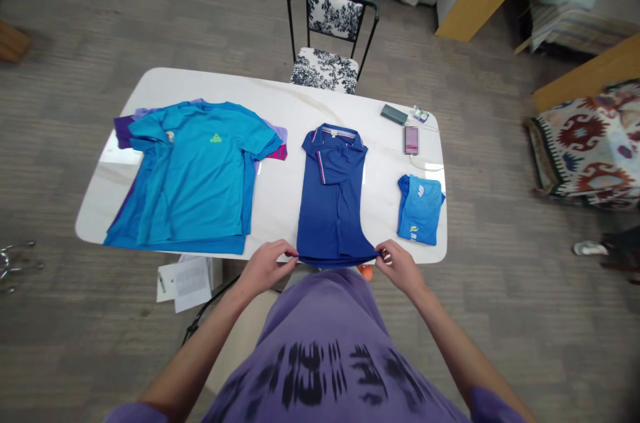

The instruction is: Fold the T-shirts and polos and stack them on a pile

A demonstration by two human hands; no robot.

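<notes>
A dark blue polo shirt (330, 209) lies on the white table (280, 223), its collar toward the far side and its sides folded inward. One sleeve with a red and white trim rests across its upper part. At the near hem, my left hand (267, 266) pinches the left corner. My right hand (399, 265) pinches the right corner, where the fabric is drawn outward. The hem sits at the table's near edge, close to my body.
Several spread T-shirts, a turquoise T-shirt (205, 176) on top, lie stacked at left. On the right are a folded blue shirt (421, 209), a phone (411, 141) with a cable, and a dark case (394, 114). A chair (325, 66) stands beyond the far edge.
</notes>
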